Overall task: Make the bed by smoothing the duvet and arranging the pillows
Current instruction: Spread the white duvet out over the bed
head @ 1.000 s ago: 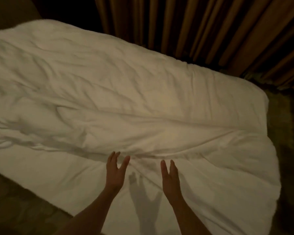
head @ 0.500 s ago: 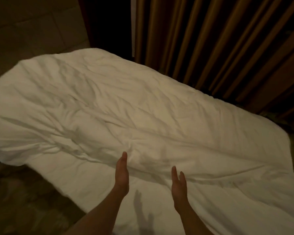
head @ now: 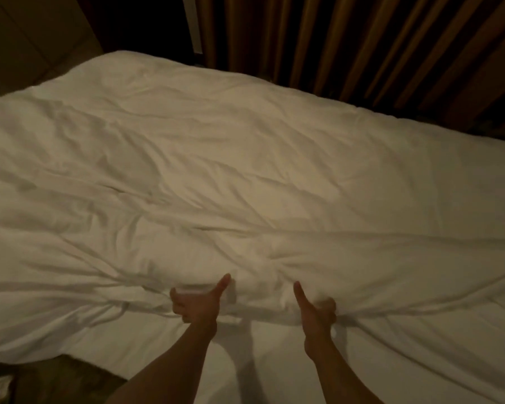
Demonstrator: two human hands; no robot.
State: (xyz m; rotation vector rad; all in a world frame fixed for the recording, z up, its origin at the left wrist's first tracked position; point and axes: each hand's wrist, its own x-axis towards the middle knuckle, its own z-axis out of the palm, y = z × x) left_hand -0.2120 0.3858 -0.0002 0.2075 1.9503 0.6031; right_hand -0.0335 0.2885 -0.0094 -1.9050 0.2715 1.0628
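Duvet fold gripped by left hand and right hand.

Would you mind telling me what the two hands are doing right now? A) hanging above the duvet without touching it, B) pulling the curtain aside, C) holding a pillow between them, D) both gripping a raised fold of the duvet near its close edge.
D: the left hand and the right hand each have fingers curled into a bunched fold of the white duvet, thumbs up.
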